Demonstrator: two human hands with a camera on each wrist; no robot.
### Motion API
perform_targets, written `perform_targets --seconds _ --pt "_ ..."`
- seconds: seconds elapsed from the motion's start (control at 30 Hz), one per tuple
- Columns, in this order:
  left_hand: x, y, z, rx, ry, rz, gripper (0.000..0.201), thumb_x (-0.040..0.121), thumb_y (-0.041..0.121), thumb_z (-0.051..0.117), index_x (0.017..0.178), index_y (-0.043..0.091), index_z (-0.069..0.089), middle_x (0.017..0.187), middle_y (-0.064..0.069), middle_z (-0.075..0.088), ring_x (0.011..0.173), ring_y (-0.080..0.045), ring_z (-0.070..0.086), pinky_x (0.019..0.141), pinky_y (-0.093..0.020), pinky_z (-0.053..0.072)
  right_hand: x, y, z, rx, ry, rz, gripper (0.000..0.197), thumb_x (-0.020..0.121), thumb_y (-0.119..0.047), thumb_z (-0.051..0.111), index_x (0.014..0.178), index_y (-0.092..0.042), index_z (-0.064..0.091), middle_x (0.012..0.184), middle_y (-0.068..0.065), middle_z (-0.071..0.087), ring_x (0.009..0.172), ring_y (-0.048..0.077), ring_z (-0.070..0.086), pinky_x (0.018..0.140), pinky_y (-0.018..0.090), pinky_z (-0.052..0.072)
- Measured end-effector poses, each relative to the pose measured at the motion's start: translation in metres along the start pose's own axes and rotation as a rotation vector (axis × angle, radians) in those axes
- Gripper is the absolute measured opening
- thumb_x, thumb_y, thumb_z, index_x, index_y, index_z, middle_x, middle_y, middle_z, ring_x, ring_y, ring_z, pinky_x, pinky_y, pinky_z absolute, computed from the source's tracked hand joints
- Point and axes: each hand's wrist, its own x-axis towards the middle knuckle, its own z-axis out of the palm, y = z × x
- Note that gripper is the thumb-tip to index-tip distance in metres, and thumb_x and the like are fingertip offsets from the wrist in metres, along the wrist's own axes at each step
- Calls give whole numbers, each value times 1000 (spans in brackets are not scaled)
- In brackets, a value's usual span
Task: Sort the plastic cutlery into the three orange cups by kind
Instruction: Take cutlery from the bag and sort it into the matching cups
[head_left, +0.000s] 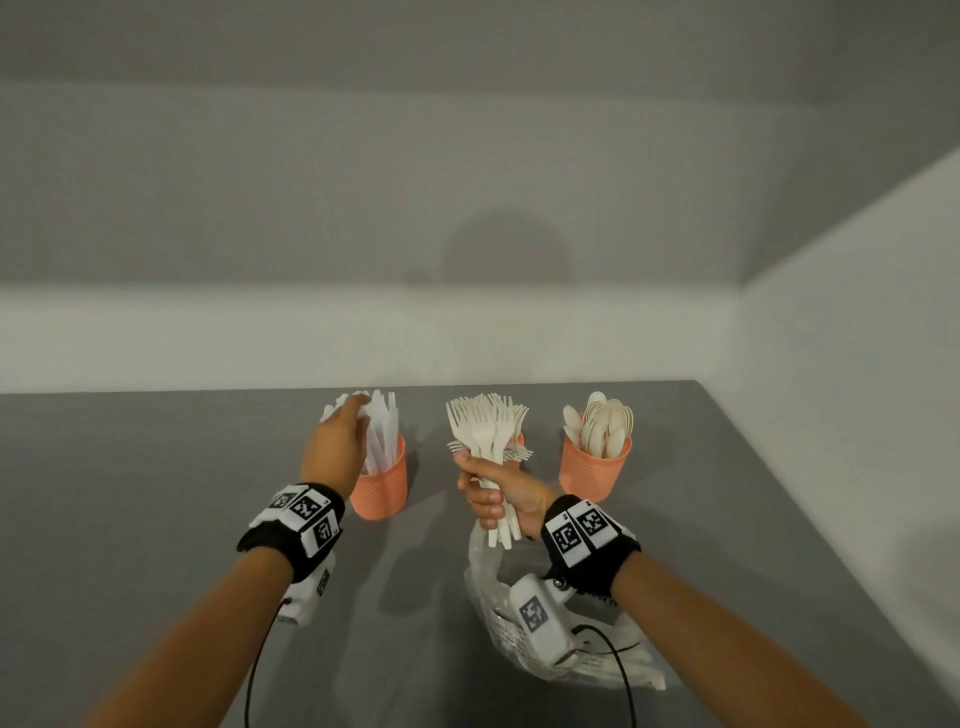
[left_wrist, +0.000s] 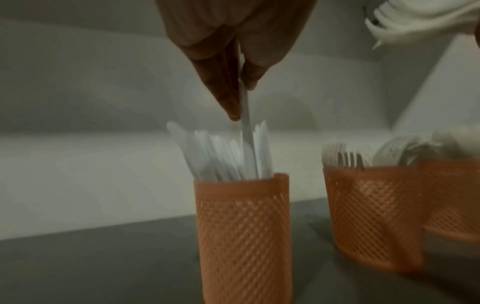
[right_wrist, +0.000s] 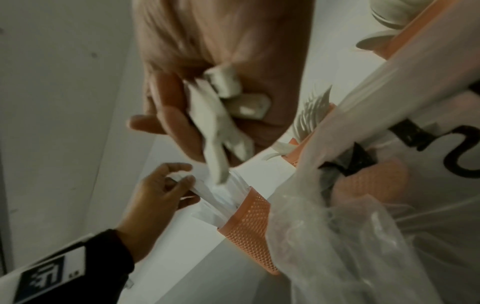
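Three orange mesh cups stand in a row on the grey table. The left cup (head_left: 379, 483) (left_wrist: 244, 236) holds several white knives (head_left: 382, 431). My left hand (head_left: 337, 441) (left_wrist: 241, 86) is above it, pinching the top of one knife (left_wrist: 246, 127) that stands in the cup. The middle cup (left_wrist: 369, 214) holds forks and is mostly hidden in the head view behind the bundle of forks (head_left: 488, 431) that my right hand (head_left: 493, 493) (right_wrist: 207, 123) grips by the handles, tines up. The right cup (head_left: 595, 470) holds spoons (head_left: 602, 428).
A crumpled clear plastic bag (head_left: 519, 623) (right_wrist: 363, 226) lies on the table under my right wrist. The table (head_left: 156, 493) meets a white wall behind the cups and another wall on the right.
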Motion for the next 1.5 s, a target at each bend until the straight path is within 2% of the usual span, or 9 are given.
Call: perform_targets --seconds 0.2,0.33,0.63,0.73,0.87,1.03,1.23,1.37,1.5 --pt "-5 -11 19 307 -122 149 38 75 -7 67 112 -9 59 108 -27 65 106 -46 58 79 -55 51 6 6 -2 -152 106 -64 37 91 -34 55 60 -15 51 36 -9 33 29 3 27 35 15 28" --pt "-3 -14 23 365 -116 103 52 93 26 46 134 -5 41 146 -24 34 133 -44 33 105 -54 32 9 11 -1 -297 240 -164 41 87 -36 62 53 -18 49 37 -7 36 32 7 30 39 20 29" --pt "1 -18 34 297 -240 36 70 96 48 22 147 3 9 155 -16 16 145 -29 11 119 -46 9 17 19 5 -479 443 -407 36 75 -45 67 65 -13 54 60 7 51 58 18 47 62 32 41" --pt "1 -10 27 222 -79 84 83 84 57 7 145 3 24 153 -16 24 143 -30 19 116 -47 8 14 18 2 -514 460 -441 36 80 -38 67 60 -16 46 56 4 46 57 18 43 61 30 37" --pt "-7 20 14 -247 54 121 63 87 38 29 141 6 34 145 -10 40 136 -22 35 113 -30 22 14 19 -3 -501 493 -465 43 82 -29 68 52 -24 39 49 -9 42 55 12 41 61 27 36" --pt "-26 55 4 -728 -286 62 68 61 39 52 124 16 51 114 12 60 111 3 53 103 -27 39 16 15 -1 -452 471 -473 30 85 -20 67 58 -22 53 47 -14 52 50 -3 48 57 13 38" --pt "-40 87 7 -1074 -715 -102 39 80 24 63 112 3 57 84 -11 72 66 -21 69 58 -24 54 -3 -1 10 -415 190 -192 19 88 -11 58 70 -16 56 34 -8 45 29 2 39 36 17 40" --pt "-44 100 4 -1219 -831 -239 29 87 15 52 114 6 56 101 -10 70 77 -18 70 49 -27 56 -19 -8 14 -348 -64 -15 30 94 -17 52 64 -9 54 32 -7 41 29 5 42 42 19 47" --pt "-44 108 11 -1104 -822 -253 26 82 27 59 101 10 62 84 -4 72 78 -25 66 59 -34 58 -26 -10 9 -460 -133 24 19 95 -14 50 78 -11 58 43 -6 58 42 3 57 71 33 54"
